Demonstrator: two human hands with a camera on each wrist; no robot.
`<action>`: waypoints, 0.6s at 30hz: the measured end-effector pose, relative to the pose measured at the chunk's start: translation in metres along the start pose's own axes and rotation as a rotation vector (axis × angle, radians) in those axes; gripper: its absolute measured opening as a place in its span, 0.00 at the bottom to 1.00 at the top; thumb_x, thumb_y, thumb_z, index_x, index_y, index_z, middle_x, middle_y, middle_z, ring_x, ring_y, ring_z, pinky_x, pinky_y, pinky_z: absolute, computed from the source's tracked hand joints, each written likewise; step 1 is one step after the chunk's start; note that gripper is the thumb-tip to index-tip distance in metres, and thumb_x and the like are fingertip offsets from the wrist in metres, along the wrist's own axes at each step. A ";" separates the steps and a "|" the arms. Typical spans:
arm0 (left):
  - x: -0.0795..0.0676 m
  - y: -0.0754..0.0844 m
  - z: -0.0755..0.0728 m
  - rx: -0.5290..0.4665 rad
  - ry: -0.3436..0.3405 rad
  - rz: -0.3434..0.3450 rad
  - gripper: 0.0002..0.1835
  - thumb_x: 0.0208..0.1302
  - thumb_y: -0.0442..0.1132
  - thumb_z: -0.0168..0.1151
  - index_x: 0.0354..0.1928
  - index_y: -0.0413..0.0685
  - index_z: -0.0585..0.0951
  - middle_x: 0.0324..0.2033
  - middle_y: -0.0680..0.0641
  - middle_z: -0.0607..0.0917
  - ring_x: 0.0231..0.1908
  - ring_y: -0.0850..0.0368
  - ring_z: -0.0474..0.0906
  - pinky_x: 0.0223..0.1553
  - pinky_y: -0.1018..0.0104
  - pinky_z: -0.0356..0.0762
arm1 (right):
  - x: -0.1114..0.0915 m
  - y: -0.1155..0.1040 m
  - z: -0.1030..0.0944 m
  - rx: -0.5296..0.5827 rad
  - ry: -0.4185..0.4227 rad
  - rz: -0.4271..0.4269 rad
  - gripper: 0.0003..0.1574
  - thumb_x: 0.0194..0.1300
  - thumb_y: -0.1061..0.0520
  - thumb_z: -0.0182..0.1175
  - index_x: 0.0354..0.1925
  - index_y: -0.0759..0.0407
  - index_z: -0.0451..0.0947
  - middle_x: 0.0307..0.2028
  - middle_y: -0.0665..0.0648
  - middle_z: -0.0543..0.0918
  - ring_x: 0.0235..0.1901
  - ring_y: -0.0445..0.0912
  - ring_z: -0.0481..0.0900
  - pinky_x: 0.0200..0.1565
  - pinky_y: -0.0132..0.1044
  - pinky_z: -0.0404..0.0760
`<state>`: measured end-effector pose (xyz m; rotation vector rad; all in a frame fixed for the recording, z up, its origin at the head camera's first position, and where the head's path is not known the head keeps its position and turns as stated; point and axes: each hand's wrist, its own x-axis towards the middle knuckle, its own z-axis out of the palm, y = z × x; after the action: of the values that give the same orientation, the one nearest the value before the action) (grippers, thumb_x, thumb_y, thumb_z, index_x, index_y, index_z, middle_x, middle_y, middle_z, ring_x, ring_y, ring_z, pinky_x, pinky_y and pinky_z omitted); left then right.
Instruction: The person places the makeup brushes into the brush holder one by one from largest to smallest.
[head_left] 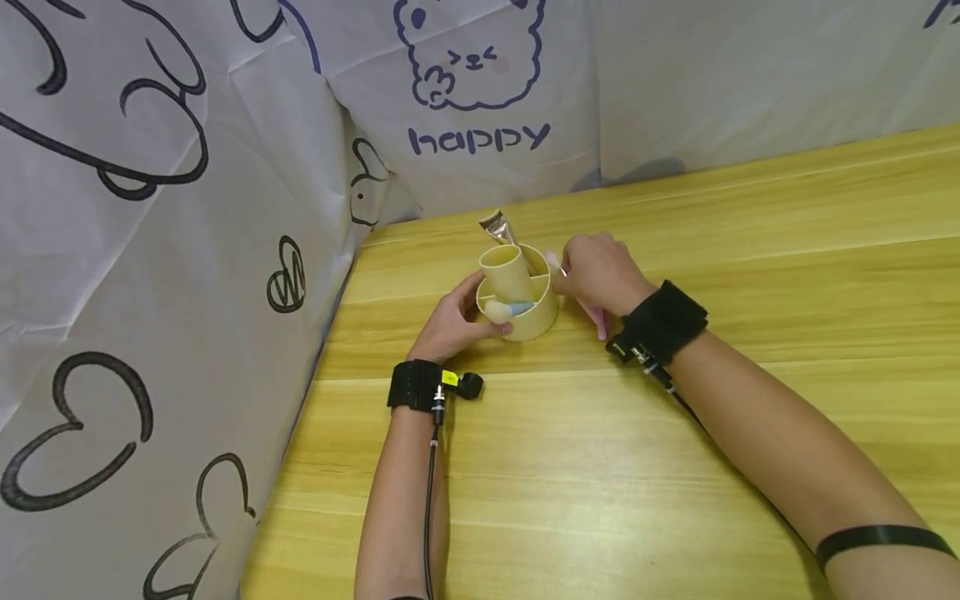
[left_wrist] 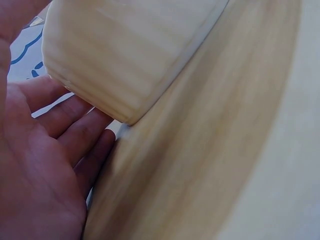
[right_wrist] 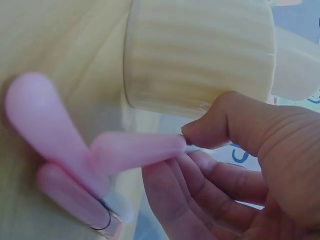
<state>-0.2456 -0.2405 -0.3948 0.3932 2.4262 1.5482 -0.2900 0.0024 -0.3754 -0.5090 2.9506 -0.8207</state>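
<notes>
I have the cup (head_left: pixel 537 322) upright on the table (head_left: pixel 570 467), between the two hands. The left hand (head_left: pixel 447 322) holds it from the left, thumb at the front, fingers round the far side; my left wrist view shows those fingers bent against the cup near its base. The right hand (head_left: pixel 604 271) is just to the right of the cup, pinching the pink brush (right_wrist: pixel 137 151) between thumb and fingers close to where the handle meets the metal. So the brush is outside the cup, right beside its wall, with the rounded handle end angled down toward the table. Two more pink handles, one broad (right_wrist: pixel 47 122) and one slim (right_wrist: pixel 75 199), cross near that end in my right wrist view; I can't tell whether they lie on the table or hang from the hand.

The cup has a taller tube (head_left: pixel 508 277) rising inside it. A flat brush (head_left: pixel 498 227) stands up behind the tube, and a blue brush (head_left: pixel 521 308) leans low in the front compartment, its pale head toward the left hand.
</notes>
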 end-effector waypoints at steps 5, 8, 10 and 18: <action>0.001 -0.003 0.000 -0.042 -0.042 0.006 0.48 0.51 0.40 0.74 0.73 0.65 0.59 0.66 0.54 0.68 0.65 0.58 0.63 0.67 0.57 0.57 | 0.000 -0.001 -0.001 0.001 0.024 -0.009 0.18 0.53 0.50 0.63 0.14 0.57 0.73 0.15 0.52 0.71 0.23 0.50 0.72 0.25 0.38 0.67; 0.002 -0.004 0.000 -0.059 -0.070 0.006 0.48 0.52 0.39 0.73 0.73 0.67 0.58 0.65 0.53 0.69 0.64 0.58 0.65 0.66 0.57 0.59 | 0.000 -0.001 -0.001 0.006 0.023 -0.005 0.17 0.54 0.50 0.64 0.17 0.57 0.75 0.17 0.53 0.73 0.25 0.50 0.72 0.27 0.38 0.68; 0.002 -0.005 0.000 -0.049 -0.070 0.008 0.48 0.52 0.39 0.73 0.73 0.66 0.57 0.64 0.53 0.69 0.63 0.58 0.65 0.66 0.58 0.60 | -0.001 -0.002 -0.002 0.011 0.016 0.000 0.17 0.55 0.49 0.64 0.18 0.58 0.75 0.18 0.54 0.74 0.25 0.50 0.72 0.28 0.38 0.68; 0.003 -0.006 0.001 -0.049 -0.045 0.023 0.48 0.50 0.39 0.74 0.72 0.67 0.60 0.64 0.55 0.70 0.63 0.59 0.66 0.66 0.59 0.59 | -0.001 -0.003 -0.005 0.026 0.010 0.006 0.18 0.58 0.48 0.64 0.21 0.59 0.77 0.20 0.55 0.75 0.27 0.51 0.73 0.29 0.39 0.69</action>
<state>-0.2491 -0.2412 -0.4003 0.4430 2.3534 1.5878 -0.2887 0.0025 -0.3696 -0.4965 2.9449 -0.8623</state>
